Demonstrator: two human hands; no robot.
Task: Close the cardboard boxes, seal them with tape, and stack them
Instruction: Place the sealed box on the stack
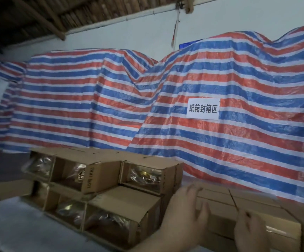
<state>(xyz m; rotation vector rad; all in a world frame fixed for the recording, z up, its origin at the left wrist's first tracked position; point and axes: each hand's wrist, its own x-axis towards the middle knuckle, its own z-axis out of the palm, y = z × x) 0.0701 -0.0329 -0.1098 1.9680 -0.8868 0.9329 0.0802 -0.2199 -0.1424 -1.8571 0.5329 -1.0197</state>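
Both hands touch the box (238,211) at five o'clock: left hand (185,210) lies flat and loose, right hand (251,231) unclear. I'd press the flaps level, then tape.

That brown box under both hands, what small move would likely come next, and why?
Probably pressing its top flaps flat. The left hand and right hand both rest on the box, a seam between flaps shows on top, and no tape roll is in view.
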